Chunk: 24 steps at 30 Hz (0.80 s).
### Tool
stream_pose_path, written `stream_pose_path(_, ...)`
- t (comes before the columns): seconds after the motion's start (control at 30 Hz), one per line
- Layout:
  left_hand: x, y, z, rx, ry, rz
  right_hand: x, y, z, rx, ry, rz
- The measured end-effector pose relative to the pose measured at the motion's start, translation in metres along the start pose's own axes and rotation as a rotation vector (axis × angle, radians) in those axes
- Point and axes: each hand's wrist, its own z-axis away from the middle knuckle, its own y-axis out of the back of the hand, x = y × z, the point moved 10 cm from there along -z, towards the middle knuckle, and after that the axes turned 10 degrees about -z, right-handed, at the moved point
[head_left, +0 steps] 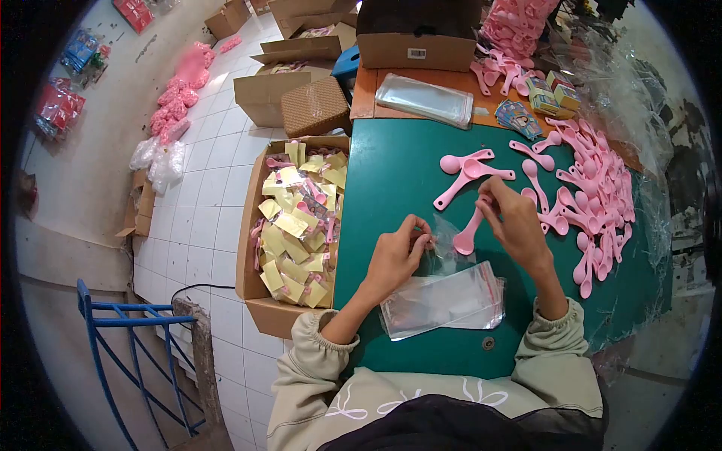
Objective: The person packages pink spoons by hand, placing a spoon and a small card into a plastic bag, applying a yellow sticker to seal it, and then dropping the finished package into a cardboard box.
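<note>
My right hand (514,225) pinches a pink measuring spoon (465,241) by its handle, bowl pointing down toward me. The bowl overlaps a small clear plastic bag (445,259) in this view. My left hand (398,254) is closed at the bag's left edge, thumb and fingertips together on the film. Just below both hands lies a stack of flat clear bags (440,307) on the green table (391,180). Beyond my hands, a few loose pink spoons (472,170) lie crossed over one another. To the right spreads a large heap of pink spoons (594,184).
Left of the table stands a cardboard box (256,301) full of packed spoons with yellowish cards. At the back lie a pack of clear bags (425,100), printed cards (517,119) and a brown box (417,52). A blue metal rail (135,308) stands at lower left.
</note>
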Motion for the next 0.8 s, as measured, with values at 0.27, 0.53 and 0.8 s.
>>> stream_pose_path(0.27, -0.010, 0.013, -0.001, -0.052, 0.084, 0.765, 0.005, 0.007, -0.002, -0.022, 0.004, -0.014)
stream_pose_path(0.53, 0.005, -0.002, 0.000, -0.176, 0.037, 0.621, -0.011, 0.059, 0.008, 0.359, -0.058, -0.438)
stream_pose_path(0.8, 0.008, -0.003, 0.003, -0.134, 0.045, 0.623, -0.021, 0.038, 0.007, 0.238, -0.043, -0.338)
